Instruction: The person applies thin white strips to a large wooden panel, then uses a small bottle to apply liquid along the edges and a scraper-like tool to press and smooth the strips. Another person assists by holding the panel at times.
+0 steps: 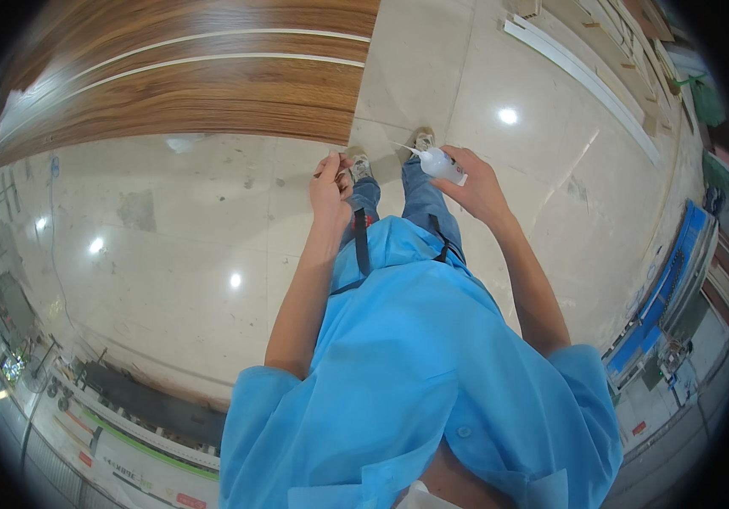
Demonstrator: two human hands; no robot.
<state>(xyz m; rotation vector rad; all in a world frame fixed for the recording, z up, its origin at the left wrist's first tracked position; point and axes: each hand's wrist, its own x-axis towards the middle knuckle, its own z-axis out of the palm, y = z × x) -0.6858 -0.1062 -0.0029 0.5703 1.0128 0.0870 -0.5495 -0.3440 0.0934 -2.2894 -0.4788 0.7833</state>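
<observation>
My right hand is wrapped around a small translucent white squeeze bottle. Its long thin nozzle tilts toward the left, in the direction of my other hand, and ends in open air. My left hand has its fingers curled together in a pinch just below the near right corner of a brown wood-grain panel. Whatever lies between those fingertips is too small to make out. The bottle and my left hand are apart.
Two pale strips run along the panel. Long boards lie at the right. Pale floor tiles surround my shoes. A blue piece of equipment stands far right, and a long machine lies at the lower left.
</observation>
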